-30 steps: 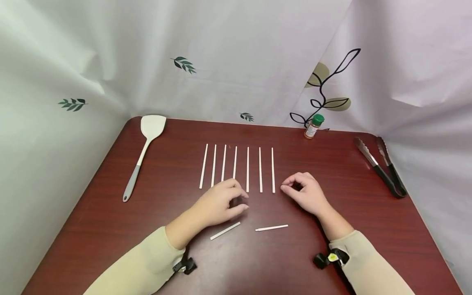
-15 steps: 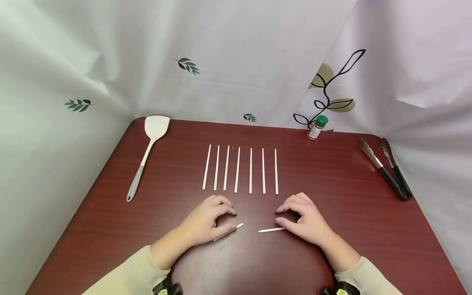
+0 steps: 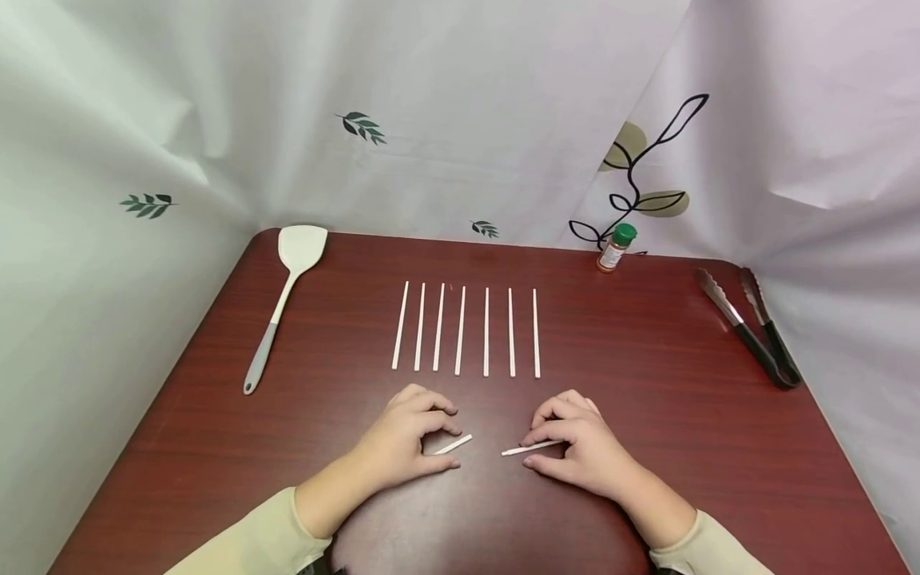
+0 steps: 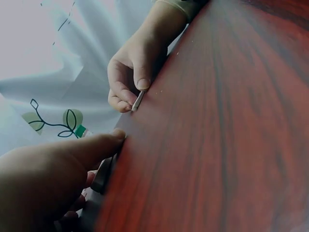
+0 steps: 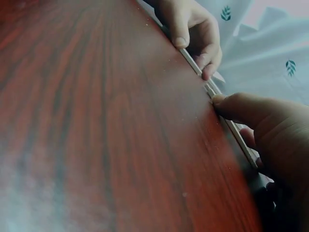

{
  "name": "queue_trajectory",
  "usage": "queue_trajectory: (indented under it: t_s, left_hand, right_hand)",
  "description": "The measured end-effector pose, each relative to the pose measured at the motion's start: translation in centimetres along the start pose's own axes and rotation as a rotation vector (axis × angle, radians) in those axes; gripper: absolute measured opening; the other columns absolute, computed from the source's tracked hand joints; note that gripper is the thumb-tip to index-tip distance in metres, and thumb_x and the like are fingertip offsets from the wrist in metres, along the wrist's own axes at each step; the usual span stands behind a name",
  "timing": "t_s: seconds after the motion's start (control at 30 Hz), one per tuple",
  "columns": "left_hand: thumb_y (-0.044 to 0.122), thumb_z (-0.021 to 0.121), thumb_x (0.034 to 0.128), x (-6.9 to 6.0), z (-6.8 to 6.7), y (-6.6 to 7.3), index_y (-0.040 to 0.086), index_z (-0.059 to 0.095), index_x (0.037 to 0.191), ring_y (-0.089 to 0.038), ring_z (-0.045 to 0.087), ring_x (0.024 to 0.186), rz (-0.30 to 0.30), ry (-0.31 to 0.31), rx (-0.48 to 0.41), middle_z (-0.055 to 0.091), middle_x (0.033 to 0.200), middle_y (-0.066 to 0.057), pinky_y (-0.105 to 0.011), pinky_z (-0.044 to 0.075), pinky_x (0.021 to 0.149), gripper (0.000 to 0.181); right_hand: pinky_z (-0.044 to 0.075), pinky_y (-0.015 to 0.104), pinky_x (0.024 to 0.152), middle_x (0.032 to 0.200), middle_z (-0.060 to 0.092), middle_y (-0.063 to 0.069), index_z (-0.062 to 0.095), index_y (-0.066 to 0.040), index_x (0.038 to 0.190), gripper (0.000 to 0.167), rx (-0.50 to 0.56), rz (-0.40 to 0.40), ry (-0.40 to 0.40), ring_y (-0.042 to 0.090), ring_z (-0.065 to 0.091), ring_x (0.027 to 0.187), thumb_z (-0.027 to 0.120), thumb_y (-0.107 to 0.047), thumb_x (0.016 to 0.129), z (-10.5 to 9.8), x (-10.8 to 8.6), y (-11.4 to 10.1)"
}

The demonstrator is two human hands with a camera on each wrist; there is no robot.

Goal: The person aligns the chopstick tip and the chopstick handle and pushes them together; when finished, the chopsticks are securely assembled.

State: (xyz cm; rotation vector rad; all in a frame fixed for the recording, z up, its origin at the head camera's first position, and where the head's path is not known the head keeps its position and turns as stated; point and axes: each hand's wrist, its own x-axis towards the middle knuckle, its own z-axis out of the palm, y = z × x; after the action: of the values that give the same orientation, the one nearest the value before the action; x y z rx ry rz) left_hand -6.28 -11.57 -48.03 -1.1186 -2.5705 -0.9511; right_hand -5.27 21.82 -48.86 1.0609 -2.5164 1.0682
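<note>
Two short white sticks lie on the table near its front. My left hand (image 3: 395, 443) is around the left short stick (image 3: 454, 444), with thumb and fingers apart on either side of it. My right hand (image 3: 580, 447) straddles the right short stick (image 3: 516, 450), whose left end narrows to a small tip. Its index finger and thumb stand close to the stick, with a gap still showing in the head view. In the right wrist view, the right thumb (image 5: 236, 104) lies beside the stick; contact is hard to tell. The left stick's outer end is hidden by the left hand.
Several longer white sticks (image 3: 486, 331) lie in an upright row beyond the hands. A white spatula (image 3: 285, 295) with grey handle is at left. A green-capped spice bottle (image 3: 611, 252) stands at the back. Black-handled tongs (image 3: 755, 335) lie at far right on the dark red table (image 3: 632, 335).
Both hands have come back from the row of long sticks to the two short sticks. Their thumbs and fingers now lie on either side of them.
</note>
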Motion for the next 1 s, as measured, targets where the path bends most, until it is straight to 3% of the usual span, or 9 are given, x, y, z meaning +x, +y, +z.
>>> queue_trajectory:
  t_s: [0.17, 0.77, 1.0]
  left_hand:
    - [0.032, 0.097, 0.0772, 0.05, 0.01, 0.1, 0.026, 0.074, 0.084, -0.016, 0.059, 0.11, -0.016, 0.014, 0.008, 0.074, 0.117, 0.006, -0.044, 0.047, 0.097, 0.025]
    - [0.025, 0.09, 0.0851, 0.46, 0.49, 0.3, 0.024, 0.07, 0.085, -0.013, 0.058, 0.102, -0.03, 0.022, 0.021, 0.072, 0.108, 0.01, -0.042, 0.045, 0.089, 0.021]
    - [0.024, 0.09, 0.0862, 0.44, 0.51, 0.3, 0.021, 0.069, 0.087, -0.012, 0.057, 0.098, -0.028, 0.038, 0.013, 0.07, 0.103, 0.011, -0.04, 0.044, 0.085, 0.021]
  right_hand:
    - [0.036, 0.039, 0.09, 0.103, 0.064, -0.018, 0.083, -0.035, 0.091, 0.024, -0.013, -0.003, 0.0, 0.009, 0.053, 0.101, 0.098, -0.025, 0.074, 0.08, 0.02, 0.05]
    - [0.034, 0.039, 0.088, 0.105, 0.061, -0.022, 0.07, -0.036, 0.093, 0.023, -0.084, 0.048, -0.047, 0.008, 0.051, 0.103, 0.087, -0.021, 0.089, -0.3, 0.19, -0.49]
    - [0.038, 0.038, 0.086, 0.103, 0.063, -0.022, 0.064, -0.03, 0.096, 0.023, -0.091, 0.086, -0.036, 0.009, 0.054, 0.103, 0.083, -0.017, 0.092, -0.03, 0.25, -0.2]
